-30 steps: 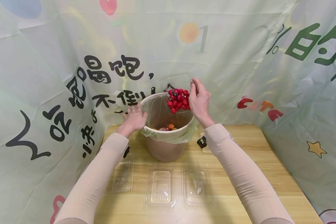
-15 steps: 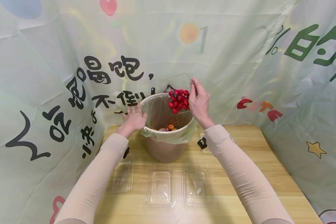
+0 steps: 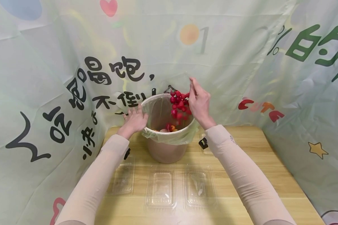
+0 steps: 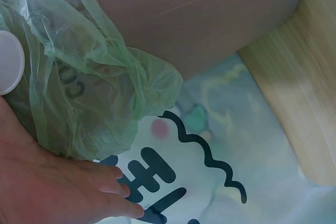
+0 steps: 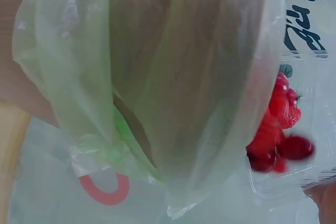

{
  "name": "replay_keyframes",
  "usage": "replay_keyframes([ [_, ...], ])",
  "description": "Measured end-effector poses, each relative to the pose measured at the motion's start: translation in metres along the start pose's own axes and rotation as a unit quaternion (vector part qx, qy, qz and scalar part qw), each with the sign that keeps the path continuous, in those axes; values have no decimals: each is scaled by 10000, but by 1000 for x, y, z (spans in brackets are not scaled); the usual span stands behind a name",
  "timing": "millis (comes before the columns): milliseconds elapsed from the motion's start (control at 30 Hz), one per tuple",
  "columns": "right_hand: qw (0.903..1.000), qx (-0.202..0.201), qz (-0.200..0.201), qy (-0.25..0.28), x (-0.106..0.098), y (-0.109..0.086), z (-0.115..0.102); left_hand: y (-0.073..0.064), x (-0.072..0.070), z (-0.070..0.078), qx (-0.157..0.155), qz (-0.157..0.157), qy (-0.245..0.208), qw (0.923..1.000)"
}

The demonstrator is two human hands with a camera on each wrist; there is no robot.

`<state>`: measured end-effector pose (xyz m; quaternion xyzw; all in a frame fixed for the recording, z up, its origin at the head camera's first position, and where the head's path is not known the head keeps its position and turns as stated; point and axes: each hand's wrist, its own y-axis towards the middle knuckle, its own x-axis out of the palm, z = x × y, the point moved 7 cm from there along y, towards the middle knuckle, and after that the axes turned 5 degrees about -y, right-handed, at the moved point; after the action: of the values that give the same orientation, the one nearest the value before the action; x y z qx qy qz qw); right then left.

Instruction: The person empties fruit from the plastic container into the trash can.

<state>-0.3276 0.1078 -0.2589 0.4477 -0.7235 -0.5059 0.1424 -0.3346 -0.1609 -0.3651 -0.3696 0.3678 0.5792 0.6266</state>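
Note:
A pinkish waste bin (image 3: pixel 166 153) with a light green plastic bag (image 3: pixel 183 139) over its rim stands on the table. My left hand (image 3: pixel 135 118) rests on the bin's left rim, fingers spread; the left wrist view shows the fingers (image 4: pixel 107 187) extended beside the bag. Above the right rim my right hand (image 3: pixel 200 101) pinches the edge of a clear plastic box (image 5: pixel 317 98), tipped toward the bin. Red berry-like fruits (image 3: pixel 180 104) tumble from the box, some blurred. Inside the bin lie an orange fruit (image 3: pixel 173 128), a red one (image 3: pixel 168 126) and paler pieces.
Several clear plastic boxes lie on the wooden table (image 3: pixel 242 156): one at front centre (image 3: pixel 161 190), one to its right (image 3: pixel 198 189), one at the left (image 3: pixel 123 179). A printed cloth (image 3: pixel 236 47) encloses the back and sides.
My right hand has tipped the box further, and the red fruits, bunched together before, now spread and fall. A red fruit has appeared among those in the bin. My left hand stays put.

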Motion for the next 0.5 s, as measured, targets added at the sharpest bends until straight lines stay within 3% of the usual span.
replay_keyframes([
  [500,9997,-203,90,-79,-3,4,-7,-1,0,-1,43,-7,-68,10000],
])
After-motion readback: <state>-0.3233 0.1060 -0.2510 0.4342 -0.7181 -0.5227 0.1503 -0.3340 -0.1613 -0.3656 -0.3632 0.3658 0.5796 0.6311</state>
